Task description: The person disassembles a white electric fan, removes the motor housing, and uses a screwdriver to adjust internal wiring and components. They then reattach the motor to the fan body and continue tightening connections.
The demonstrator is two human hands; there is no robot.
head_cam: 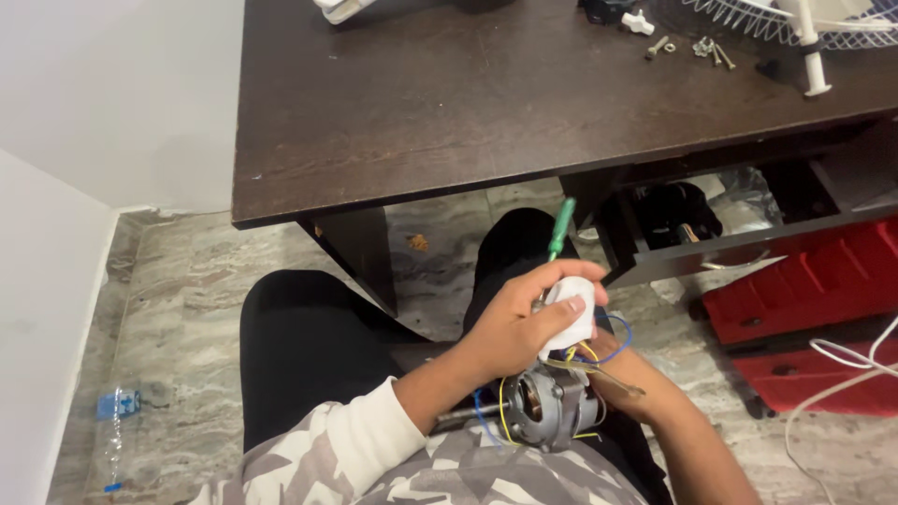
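Observation:
A grey fan motor point(547, 407) with yellow and blue wires point(613, 348) rests in my lap. My left hand point(514, 323) reaches in from a camouflage sleeve with a white cuff and is closed around a small white plastic part point(572, 318) just above the motor. A green screwdriver handle point(562, 227) sticks up from behind its fingers; which hand grips it is hidden. My right hand point(645, 388) comes from the lower right and lies under the wires beside the motor, its fingers covered by the white part and my left hand.
A dark wooden table point(421, 112) stands ahead with loose screws point(703, 49), a white knob point(638, 22) and a white fan grille point(795, 23). An open drawer point(692, 238), red boxes point(814, 281) and a white cable point(842, 360) are on the right. A plastic bottle point(114, 435) lies on the floor at left.

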